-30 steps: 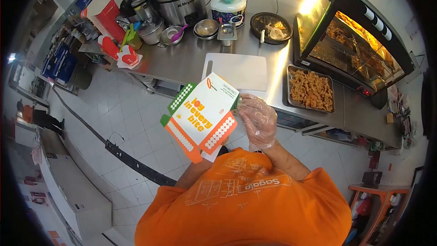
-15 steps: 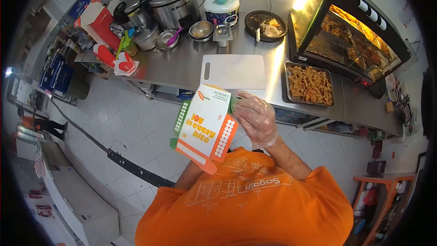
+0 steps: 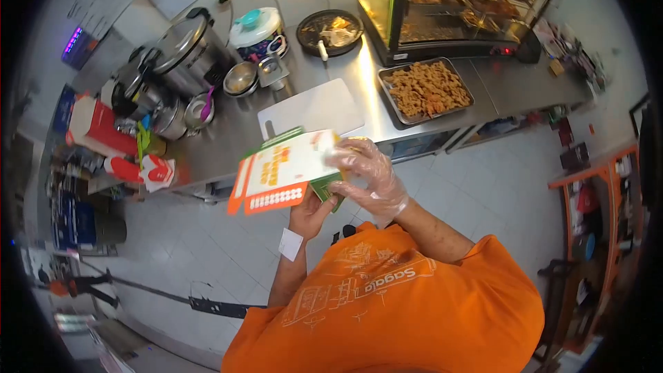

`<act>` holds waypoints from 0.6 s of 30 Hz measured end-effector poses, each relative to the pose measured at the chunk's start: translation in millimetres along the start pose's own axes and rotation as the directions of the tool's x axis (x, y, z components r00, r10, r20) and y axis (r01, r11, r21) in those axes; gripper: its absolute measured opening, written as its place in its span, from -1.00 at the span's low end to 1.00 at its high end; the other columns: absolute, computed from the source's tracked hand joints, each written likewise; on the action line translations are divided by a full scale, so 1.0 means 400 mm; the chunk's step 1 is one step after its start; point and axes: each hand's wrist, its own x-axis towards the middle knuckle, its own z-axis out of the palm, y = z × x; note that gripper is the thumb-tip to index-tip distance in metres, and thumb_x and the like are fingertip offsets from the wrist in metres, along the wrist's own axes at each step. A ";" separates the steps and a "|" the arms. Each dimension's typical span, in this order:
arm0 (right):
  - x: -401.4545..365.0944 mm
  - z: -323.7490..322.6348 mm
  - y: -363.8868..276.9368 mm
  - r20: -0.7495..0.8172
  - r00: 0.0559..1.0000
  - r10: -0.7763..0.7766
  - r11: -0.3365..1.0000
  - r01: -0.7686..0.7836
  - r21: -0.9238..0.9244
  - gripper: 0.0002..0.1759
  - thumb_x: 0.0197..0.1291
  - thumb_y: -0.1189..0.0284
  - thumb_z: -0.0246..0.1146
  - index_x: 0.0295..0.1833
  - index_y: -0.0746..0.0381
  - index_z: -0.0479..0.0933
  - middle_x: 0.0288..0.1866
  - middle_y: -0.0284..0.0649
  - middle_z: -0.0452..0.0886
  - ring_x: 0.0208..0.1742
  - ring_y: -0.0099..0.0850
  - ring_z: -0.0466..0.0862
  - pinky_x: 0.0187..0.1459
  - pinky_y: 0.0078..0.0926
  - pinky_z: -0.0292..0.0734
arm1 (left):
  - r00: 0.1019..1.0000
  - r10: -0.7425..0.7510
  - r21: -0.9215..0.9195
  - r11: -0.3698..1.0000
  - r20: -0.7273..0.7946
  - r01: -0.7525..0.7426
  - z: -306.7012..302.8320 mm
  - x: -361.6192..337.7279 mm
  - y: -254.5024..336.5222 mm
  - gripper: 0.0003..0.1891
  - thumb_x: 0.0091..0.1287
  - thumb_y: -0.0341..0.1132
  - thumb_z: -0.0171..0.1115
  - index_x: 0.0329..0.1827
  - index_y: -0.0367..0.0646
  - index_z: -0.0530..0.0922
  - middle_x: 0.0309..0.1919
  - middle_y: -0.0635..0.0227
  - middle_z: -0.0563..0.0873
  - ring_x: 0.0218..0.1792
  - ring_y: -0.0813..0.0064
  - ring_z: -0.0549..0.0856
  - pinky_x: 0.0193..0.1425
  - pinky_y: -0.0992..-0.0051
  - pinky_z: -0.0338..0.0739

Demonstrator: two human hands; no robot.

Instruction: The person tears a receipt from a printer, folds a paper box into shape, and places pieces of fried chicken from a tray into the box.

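Box [image 3: 284, 167]: words too fuzzy to read
Left hand [image 3: 310, 217]: partly hidden under the box
Food case [image 3: 391, 14]: top cut off
Far person [image 3: 77, 285]: small, blurry

A long, shiny grey metal counter [image 3: 221, 139] is seen running from the left side to the right side of the frame. Near the middle, a flat white cutting board [image 3: 324, 112] with a slot is laid on it. To the right of the board, brown fried food [image 3: 428, 90] is held in a silver metal tray [image 3: 389, 93]. A big black food warmer with glass sides [image 3: 449, 50] is set at the upper right. At the upper middle, a round black pan [image 3: 311, 36] is seen beside a white pot with a blue-green lid [image 3: 255, 31]. Farther left, a tall silver cooker [image 3: 200, 62] is placed near round metal bowls [image 3: 240, 77].
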 end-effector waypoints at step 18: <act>-0.057 -0.291 0.202 -0.390 0.851 0.351 0.919 -0.235 0.315 -0.47 0.09 0.62 0.43 0.20 0.34 0.47 -0.24 -0.15 0.71 -0.29 -0.47 0.72 -0.11 -0.52 0.64 | 0.946 0.033 -0.518 0.830 -0.323 -0.206 0.401 0.364 -0.039 -0.33 0.41 -0.62 0.06 0.51 0.02 0.05 0.28 0.12 0.44 0.18 0.30 0.59 0.07 0.29 0.69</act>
